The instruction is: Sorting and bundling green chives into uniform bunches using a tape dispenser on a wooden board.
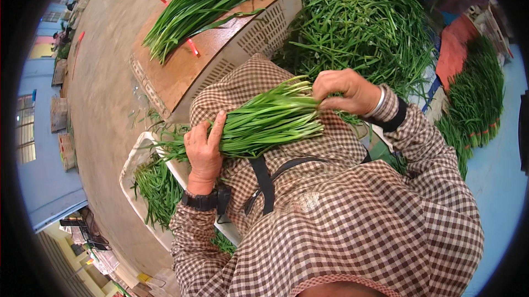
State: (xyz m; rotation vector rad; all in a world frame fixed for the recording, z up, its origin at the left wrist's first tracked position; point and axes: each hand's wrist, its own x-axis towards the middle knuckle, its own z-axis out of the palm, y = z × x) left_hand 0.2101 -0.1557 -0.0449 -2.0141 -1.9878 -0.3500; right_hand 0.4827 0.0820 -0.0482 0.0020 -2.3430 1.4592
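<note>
A bunch of garlic chives [270,123] lies across my lap over a checked apron, pale cut ends to the right and green tips to the left. My left hand [204,145] grips the leafy end, its index finger stretched along the leaves. At the pale ends, my right hand [347,92] is closed, thumb and fingers pinching some stems; exactly what lies between the fingertips is partly hidden. Ahead of me, a larger bundle of chives [204,7] rests on a brown board [165,79], with red ties [193,47] under it.
The board sits on a pale slatted crate [237,43]. A big heap of loose chives [358,21] rises ahead right. At my left stands a white tub [128,167] holding chive pieces. Tied chive bundles [478,98] lie far right beside a red cloth [454,49].
</note>
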